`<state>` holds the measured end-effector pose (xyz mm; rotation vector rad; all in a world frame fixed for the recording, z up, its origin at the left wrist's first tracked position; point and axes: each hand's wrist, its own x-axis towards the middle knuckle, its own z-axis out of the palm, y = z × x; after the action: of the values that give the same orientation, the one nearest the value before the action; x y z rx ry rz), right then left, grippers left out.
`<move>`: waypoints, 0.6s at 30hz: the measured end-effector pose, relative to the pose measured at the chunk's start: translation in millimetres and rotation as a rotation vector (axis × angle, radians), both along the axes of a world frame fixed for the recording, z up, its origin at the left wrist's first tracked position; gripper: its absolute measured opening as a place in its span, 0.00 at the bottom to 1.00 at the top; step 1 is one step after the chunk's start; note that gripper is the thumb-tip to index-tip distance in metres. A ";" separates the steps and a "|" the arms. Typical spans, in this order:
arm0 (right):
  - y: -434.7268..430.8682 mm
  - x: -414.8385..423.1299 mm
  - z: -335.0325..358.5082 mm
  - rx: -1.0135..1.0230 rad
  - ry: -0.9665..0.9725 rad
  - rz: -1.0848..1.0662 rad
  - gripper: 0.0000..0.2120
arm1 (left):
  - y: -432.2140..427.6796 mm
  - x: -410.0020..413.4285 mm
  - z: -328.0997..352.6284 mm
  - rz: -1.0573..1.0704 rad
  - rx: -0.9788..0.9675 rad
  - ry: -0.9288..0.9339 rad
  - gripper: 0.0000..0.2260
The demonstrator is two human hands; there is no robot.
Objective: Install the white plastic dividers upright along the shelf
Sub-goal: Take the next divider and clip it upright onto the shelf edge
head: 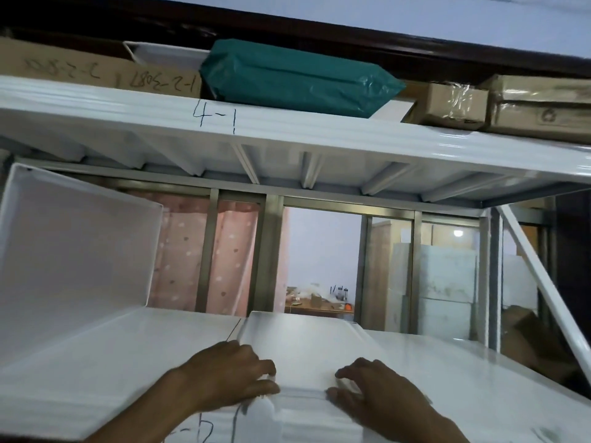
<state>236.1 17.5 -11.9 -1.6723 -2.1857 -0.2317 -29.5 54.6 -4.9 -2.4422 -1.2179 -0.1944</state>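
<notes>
- Head view looks up and along a white metal shelf (96,353), with a second white shelf (319,139) overhead.
- A white plastic divider (307,343) lies flat on the lower shelf, its far edge toward the window and its near edge at the shelf's front lip.
- Left hand (230,375) rests on the near left corner of that divider, fingers curled, thumb and fingertips pinching its front rim.
- Right hand (374,391) sits on the near right part of the same divider, fingers bent and pressing down on its front edge.
- Another white divider (80,251) stands upright at the far left of the lower shelf, well apart from the flat one.
- Black handwriting on the front edge of the upper shelf reads "4-1" (216,116).
- More black marker writing (204,433) shows on the lower shelf's front lip between the wrists; it is partly hidden and cannot be read for certain.
- On the upper shelf lie a green plastic-wrapped parcel (297,78), cardboard boxes at left (96,71) with upside-down handwritten numbers, one looking like "1-2-3087", and taped cardboard boxes at right (454,103).
- Pink dotted curtain (204,251) hangs behind the shelf at the far left.
</notes>
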 end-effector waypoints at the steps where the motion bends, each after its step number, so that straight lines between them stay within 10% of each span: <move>1: 0.8 -0.9 0.7 0.034 -0.035 0.001 0.31 | 1.2 -3.5 0.3 -0.039 0.086 0.049 0.20; 5: 5.9 -3.5 7.6 0.131 -0.135 0.015 0.33 | 12.9 -20.7 7.7 -0.157 0.338 -0.053 0.17; 8: 13.6 -14.6 11.7 0.299 -0.256 0.020 0.16 | 27.3 -31.2 22.2 -0.243 0.430 -0.582 0.06; 11: 20.5 -34.2 4.7 0.405 -0.376 -0.008 0.14 | 26.0 -28.5 48.3 -0.178 0.254 -1.196 0.12; 18: 23.9 -59.7 11.0 0.572 -0.012 0.044 0.15 | 13.8 0.3 92.0 -0.340 -0.171 -1.768 0.36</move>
<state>176.5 41.4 -0.9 -1.2974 -1.9102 -0.7725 -29.2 68.4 87.1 -2.1995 -1.1669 -2.7652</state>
